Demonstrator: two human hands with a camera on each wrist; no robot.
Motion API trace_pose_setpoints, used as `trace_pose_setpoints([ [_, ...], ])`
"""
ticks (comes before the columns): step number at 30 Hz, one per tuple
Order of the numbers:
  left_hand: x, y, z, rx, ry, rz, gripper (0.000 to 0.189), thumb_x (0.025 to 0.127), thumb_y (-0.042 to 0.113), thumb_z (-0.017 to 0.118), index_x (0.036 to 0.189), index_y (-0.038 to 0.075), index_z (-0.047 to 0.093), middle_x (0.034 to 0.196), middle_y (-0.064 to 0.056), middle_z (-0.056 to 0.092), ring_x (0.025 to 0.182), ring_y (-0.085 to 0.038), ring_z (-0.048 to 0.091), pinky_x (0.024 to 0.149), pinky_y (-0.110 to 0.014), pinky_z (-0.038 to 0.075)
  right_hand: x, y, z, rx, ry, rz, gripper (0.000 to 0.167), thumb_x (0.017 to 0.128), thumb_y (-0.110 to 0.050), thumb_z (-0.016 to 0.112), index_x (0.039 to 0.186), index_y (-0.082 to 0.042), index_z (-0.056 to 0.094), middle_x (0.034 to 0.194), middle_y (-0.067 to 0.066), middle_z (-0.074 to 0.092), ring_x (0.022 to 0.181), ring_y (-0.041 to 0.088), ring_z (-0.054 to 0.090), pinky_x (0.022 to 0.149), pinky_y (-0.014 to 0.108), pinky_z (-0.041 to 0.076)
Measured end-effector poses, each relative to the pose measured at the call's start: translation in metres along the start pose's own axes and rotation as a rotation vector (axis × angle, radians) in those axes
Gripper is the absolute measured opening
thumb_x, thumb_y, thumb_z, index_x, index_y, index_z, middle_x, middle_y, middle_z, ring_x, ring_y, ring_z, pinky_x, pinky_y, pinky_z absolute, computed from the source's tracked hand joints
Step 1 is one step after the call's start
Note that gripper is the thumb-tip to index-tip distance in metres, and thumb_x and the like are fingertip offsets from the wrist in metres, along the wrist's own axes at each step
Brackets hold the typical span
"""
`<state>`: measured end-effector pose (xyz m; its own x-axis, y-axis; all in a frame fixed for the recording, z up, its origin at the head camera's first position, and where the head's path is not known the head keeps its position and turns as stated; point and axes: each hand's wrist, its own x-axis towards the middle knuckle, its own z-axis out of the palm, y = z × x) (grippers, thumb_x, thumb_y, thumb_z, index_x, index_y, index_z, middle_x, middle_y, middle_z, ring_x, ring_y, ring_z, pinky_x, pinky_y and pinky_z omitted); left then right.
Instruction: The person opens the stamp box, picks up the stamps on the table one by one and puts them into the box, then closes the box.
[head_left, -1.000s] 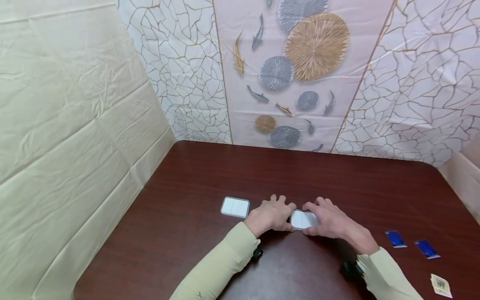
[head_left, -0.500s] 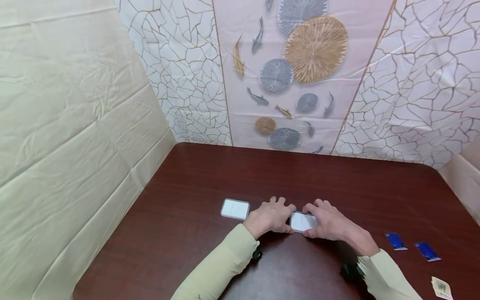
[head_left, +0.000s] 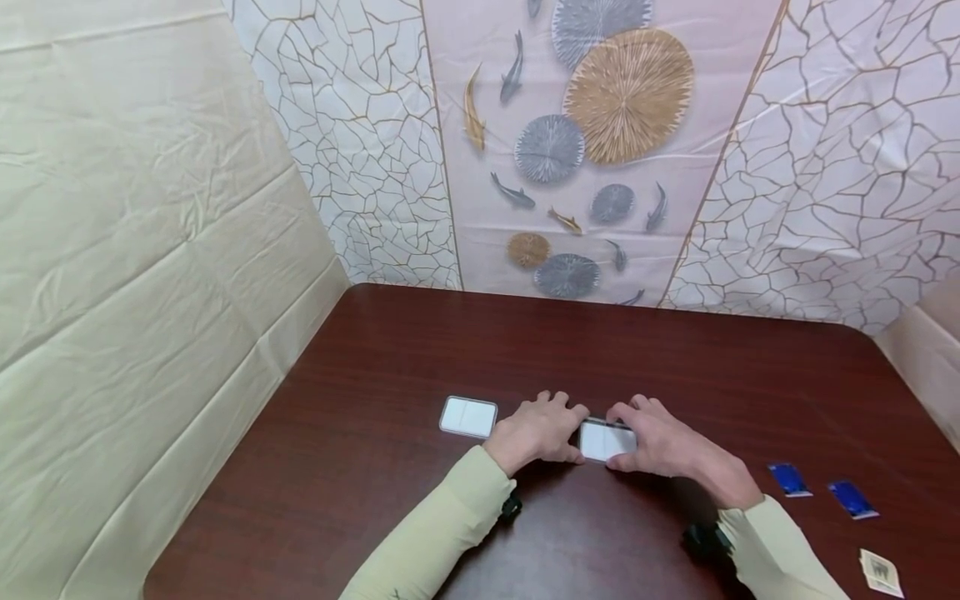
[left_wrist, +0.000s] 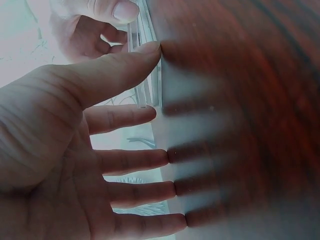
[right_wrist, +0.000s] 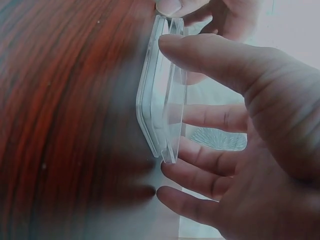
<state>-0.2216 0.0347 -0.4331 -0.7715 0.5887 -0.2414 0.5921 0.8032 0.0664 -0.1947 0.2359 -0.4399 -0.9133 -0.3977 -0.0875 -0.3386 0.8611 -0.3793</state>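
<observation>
A clear plastic case (head_left: 606, 441) with a white inside lies flat on the brown table between the two hands. My left hand (head_left: 536, 430) holds its left end between thumb and index finger; the other fingertips touch the table in the left wrist view. From the right, my right hand (head_left: 666, 442) grips the case's lid (right_wrist: 177, 120) by its long edges, thumb near and fingers far. A narrow gap shows between lid and base (right_wrist: 146, 105) in the right wrist view. Left of the left hand lies a similar case (head_left: 468, 417) with a white inside.
Two small blue packets (head_left: 789, 480) lie on the table (head_left: 420, 350) to the right of the right forearm. A small pale card or stack of cards (head_left: 881, 573) is nearer the front right. A patterned cloth (head_left: 551, 150) hangs behind the table.
A dark gap now shows along the case's far edge, where the lid has lifted slightly under the right hand. The hands have otherwise hardly moved.
</observation>
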Motion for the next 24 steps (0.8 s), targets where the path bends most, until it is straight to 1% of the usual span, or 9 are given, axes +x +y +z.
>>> trace_pose_setpoints([
  [5,-0.0008,0.0001,-0.0004,0.002,0.010,0.000,0.055,0.083,0.053,0.073,0.129,0.030,0.055,0.125,0.000,0.056,0.109,-0.021,0.053,0.085,-0.037,0.050,-0.0027,-0.0001,-0.0025,0.012,0.007,-0.018,0.055,0.071,-0.039,0.085,0.113,-0.013,0.061,0.098,0.006,0.053,0.089,0.021,0.047,0.069,0.031,0.041],
  [10,-0.0007,-0.0002,0.0000,-0.006,0.005,0.007,0.054,0.084,0.053,0.071,0.130,0.030,0.056,0.125,0.000,0.056,0.110,-0.021,0.053,0.087,-0.037,0.050,-0.0049,0.0027,-0.0059,0.014,0.000,-0.001,0.055,0.072,-0.038,0.084,0.114,-0.013,0.060,0.097,0.006,0.053,0.088,0.020,0.046,0.068,0.030,0.041],
  [18,0.0006,-0.0004,0.0007,-0.009,0.007,0.014,0.053,0.085,0.053,0.071,0.130,0.030,0.056,0.122,-0.001,0.056,0.105,-0.020,0.052,0.084,-0.036,0.050,-0.0053,0.0046,-0.0083,0.023,-0.017,0.022,0.054,0.073,-0.036,0.083,0.115,-0.011,0.060,0.097,0.007,0.052,0.087,0.020,0.045,0.068,0.030,0.040],
  [24,0.0004,-0.0002,0.0006,-0.014,0.003,0.012,0.051,0.085,0.052,0.071,0.129,0.029,0.056,0.122,-0.001,0.056,0.106,-0.021,0.052,0.084,-0.036,0.049,-0.0053,0.0046,-0.0099,0.018,-0.028,0.033,0.054,0.074,-0.036,0.083,0.116,-0.011,0.060,0.098,0.007,0.052,0.087,0.020,0.045,0.068,0.030,0.040],
])
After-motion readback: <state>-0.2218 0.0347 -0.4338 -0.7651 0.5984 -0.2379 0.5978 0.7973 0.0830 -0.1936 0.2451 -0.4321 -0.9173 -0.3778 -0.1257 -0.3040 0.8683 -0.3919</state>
